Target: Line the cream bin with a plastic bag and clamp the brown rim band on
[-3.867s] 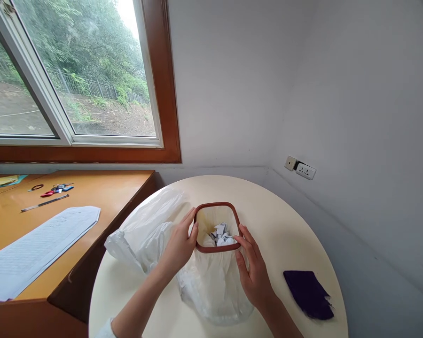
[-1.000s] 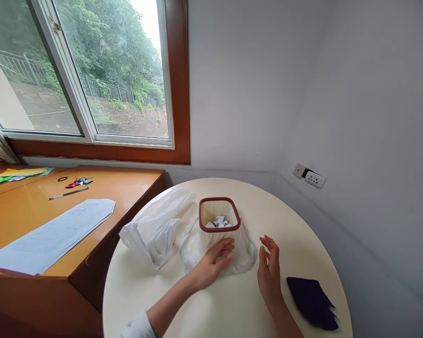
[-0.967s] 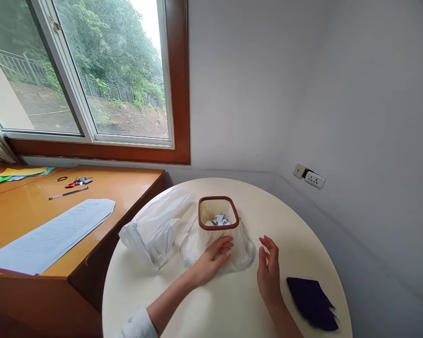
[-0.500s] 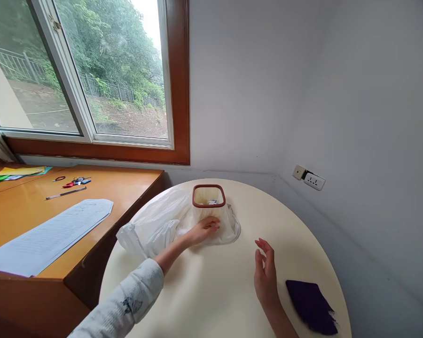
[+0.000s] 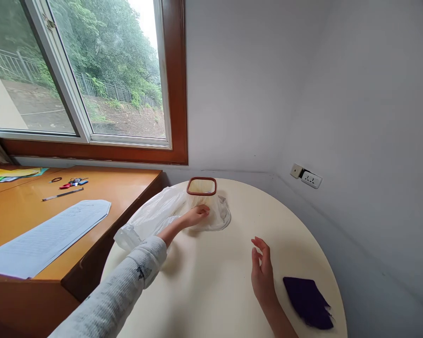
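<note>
- Standing near the far edge of the round table [image 5: 211, 286]: one wastebasket [image 5: 201, 194], upright, reddish-brown rim with rounded corners; a scrap of white inside, too small to identify.
- Bin liner [image 5: 220, 218], whitish plastic, draped around the wastebasket and spread on the tabletop at its base.
- Left hand [image 5: 197, 214], arm outstretched in a pale patterned sleeve [image 5: 123, 286]; lies against the near side of the lined wastebasket, below the rim, fingers bent. Whether it pinches the plastic, cannot tell.
- Right hand [image 5: 262, 272], released, fingers loosely curled, thumb apart; between the wastebasket and the cloth, nearer the cloth.
- Cloth [image 5: 307, 303], dark purple, frayed at one edge, flat on the tabletop beside the right forearm.
- Plastic bag [image 5: 146, 223], translucent white, crumpled, left of the wastebasket, partly behind the left forearm.
- Wooden desk [image 5: 127, 188], adjoining, bearing written sheets [image 5: 52, 237] and a pen [image 5: 62, 194].
- Wall socket [image 5: 311, 179], white, at right.
</note>
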Available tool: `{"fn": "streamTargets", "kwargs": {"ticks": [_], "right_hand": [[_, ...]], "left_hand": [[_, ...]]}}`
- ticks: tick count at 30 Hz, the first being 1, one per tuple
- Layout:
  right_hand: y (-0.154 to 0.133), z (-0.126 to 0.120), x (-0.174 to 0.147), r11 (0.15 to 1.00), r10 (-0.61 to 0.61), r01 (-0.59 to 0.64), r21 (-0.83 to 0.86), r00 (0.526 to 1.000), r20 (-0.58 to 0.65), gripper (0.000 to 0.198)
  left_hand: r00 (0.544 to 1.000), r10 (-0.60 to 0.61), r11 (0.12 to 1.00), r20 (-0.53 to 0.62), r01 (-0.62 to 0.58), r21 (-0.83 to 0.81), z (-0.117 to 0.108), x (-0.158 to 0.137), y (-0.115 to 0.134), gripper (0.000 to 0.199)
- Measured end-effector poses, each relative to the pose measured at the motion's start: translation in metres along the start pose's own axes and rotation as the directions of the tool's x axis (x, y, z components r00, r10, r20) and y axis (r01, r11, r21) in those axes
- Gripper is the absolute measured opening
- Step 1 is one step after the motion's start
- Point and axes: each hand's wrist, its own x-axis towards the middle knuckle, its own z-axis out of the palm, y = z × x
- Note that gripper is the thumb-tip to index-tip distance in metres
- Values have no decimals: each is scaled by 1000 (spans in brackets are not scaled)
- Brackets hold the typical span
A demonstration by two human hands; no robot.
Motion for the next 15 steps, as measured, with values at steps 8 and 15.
{"fn": "streamTargets", "kwargs": {"ticks": [8,15], "right_hand": [[-4,-13,-2,984,-105,114,-138,992,73,36],[46,-94,-29,707,-345,312,-635,936,75,41]], "left_hand": [[992,26,996,-123,-15,86,8,-33,14,41],[977,152,971,-149,-120,205,53,-151,-9,44]]}}
